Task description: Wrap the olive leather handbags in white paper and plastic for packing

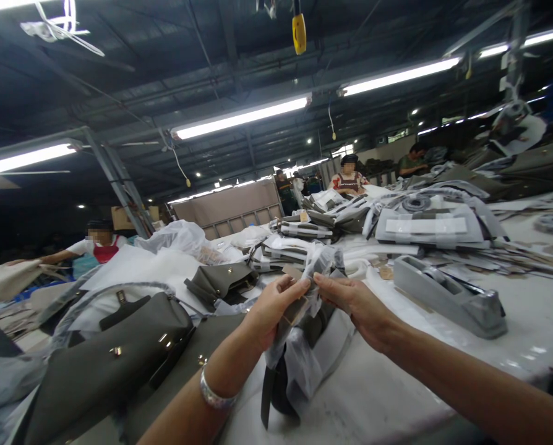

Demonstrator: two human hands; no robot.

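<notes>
My left hand (273,304) and my right hand (357,304) meet in front of me, thumbs and fingertips pinching a plastic-wrapped bag strap (314,272). Clear film bunches between the two hands. Below them hang cloudy plastic (304,364) and a dark strap end (268,395); where these join the held piece is partly hidden by my fingers. Left of my left forearm lies a grey-green handbag (114,352) with gold-coloured fittings and a wrapped handle. A smaller grey-green bag (218,284) rests beyond it.
A grey tape dispenser (448,296) stands right of my right hand. Stacked, wrapped bags (427,225) and flat scraps (518,259) cover the far side of the white table (388,395). Co-workers sit across at the back (348,176) and at left (102,241).
</notes>
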